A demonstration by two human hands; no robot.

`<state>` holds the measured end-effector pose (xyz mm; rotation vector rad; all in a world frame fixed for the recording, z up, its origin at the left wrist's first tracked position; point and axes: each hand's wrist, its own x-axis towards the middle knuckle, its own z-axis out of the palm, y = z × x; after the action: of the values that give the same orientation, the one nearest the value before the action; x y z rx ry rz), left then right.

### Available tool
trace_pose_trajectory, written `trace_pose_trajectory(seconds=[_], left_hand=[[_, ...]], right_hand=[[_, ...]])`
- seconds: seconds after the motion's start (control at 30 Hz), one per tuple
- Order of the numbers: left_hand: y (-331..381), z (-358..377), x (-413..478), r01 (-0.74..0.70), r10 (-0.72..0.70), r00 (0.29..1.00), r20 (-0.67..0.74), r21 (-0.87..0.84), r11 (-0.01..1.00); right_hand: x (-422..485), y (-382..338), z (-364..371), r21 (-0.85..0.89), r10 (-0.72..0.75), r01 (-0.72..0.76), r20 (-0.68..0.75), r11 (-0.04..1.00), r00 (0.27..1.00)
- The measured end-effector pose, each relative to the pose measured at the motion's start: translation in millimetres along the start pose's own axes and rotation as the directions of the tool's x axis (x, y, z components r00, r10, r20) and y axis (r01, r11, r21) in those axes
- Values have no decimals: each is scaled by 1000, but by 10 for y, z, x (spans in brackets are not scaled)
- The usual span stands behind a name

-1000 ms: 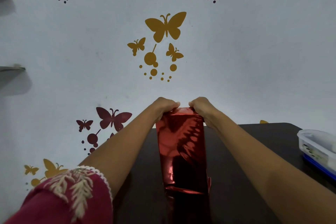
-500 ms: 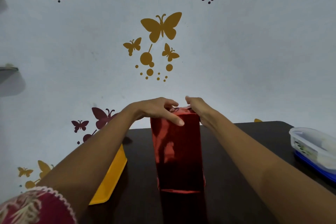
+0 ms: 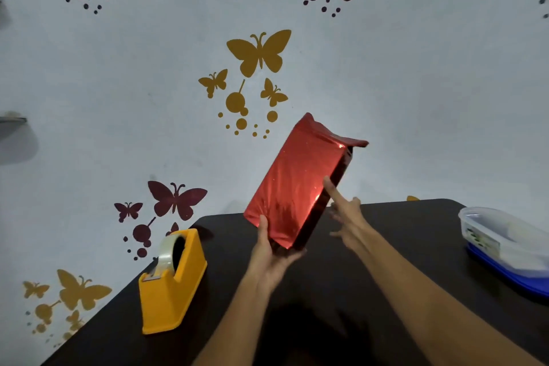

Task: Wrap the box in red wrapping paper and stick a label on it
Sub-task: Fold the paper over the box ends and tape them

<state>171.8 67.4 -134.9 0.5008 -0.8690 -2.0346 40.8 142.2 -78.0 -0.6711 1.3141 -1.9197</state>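
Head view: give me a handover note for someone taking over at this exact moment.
Left hand grips the box by its lower end, holding it tilted above the table.
Right hand is open, index finger on the box's right edge.
Done: red paper covers the box's visible faces.
Left: the paper at the upper end sticks out loose; fold and tape it. The dispenser stands on the table, to the left. No label visible; stick one on.

Left hand [image 3: 268, 255] clasped, right hand [image 3: 349, 218] splayed

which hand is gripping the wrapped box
The left hand: it grips the bottom of the red-wrapped box. The right hand only touches its side with a straight finger.
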Motion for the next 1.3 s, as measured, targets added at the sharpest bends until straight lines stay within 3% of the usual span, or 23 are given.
trace_pose_trajectory(seconds=[0.1, 0.17, 0.23, 0.3, 0.37, 0.43, 0.53, 0.63, 0.7, 0.8, 0.83, 0.93, 0.97, 1.03, 1.1, 1.17, 1.23, 1.3], left_hand=[[-163, 39, -94, 32, -41, 995, 86, 99, 995], [-110, 14, -93, 54, -60, 998, 22, 208, 977], [27, -11, -41, 5, 43, 990, -133, 344, 939], [261, 55, -21, -135, 263, 948, -181, 520, 843], [530, 230, -43, -312, 422, 907, 12, 692, 651], [768, 524, -139, -461, 436, 856, 277, 790, 403], [998, 946, -251, -541, 215, 827, 519, 839, 57], [1130, 1255, -271, -536, 1, 838, 545, 824, -182], [1269, 1408, -261, -546, 77, 821, 566, 817, -183], [1481, 1559, -251, -559, 376, 780, 500, 827, 59], [1471, 1606, -248, -549, 377, 786, 490, 833, 63], [1117, 1730, -264, -422, 111, 881, 461, 869, -259], [991, 1763, -247, -380, 78, 897, 435, 850, -364], [845, 1829, -142, -342, 118, 895, 430, 832, -438], [854, 1891, -71, -339, 153, 894, 422, 858, -386], [935, 1937, -63, -352, 235, 885, 401, 909, -224], [1059, 1898, -121, -418, 370, 835, 407, 907, -54], [1209, 1741, -197, -466, 507, 757, 413, 884, -25]], right_hand=[[8, -12, -74, 91, -17, 9, 89, 996, 996], [50, 7, -198, 74, -67, 61, 79, 995, 995], [69, 50, -349, -8, -105, 106, 115, 994, 988], [62, 134, -487, -98, -83, 108, 225, 989, 971], [71, 217, -579, -174, -49, 110, 323, 979, 945], [95, 248, -620, -209, -22, 110, 384, 972, 923], [137, 242, -612, -256, 8, 126, 467, 958, 884], [143, 218, -599, -284, 24, 133, 489, 950, 872], [162, 230, -616, -284, 17, 140, 485, 948, 874], [177, 250, -635, -290, 6, 160, 497, 944, 868], [185, 253, -643, -290, 6, 161, 499, 943, 867], [171, 229, -640, -306, 11, 167, 505, 937, 863], [169, 225, -629, -313, 13, 170, 509, 935, 861], [171, 231, -626, -317, 10, 177, 510, 932, 860], [184, 247, -621, -306, 5, 169, 497, 937, 868], [195, 257, -628, -306, 3, 172, 498, 936, 867], [201, 262, -640, -316, 13, 173, 510, 933, 860], [207, 256, -653, -339, 23, 182, 521, 923, 853]])
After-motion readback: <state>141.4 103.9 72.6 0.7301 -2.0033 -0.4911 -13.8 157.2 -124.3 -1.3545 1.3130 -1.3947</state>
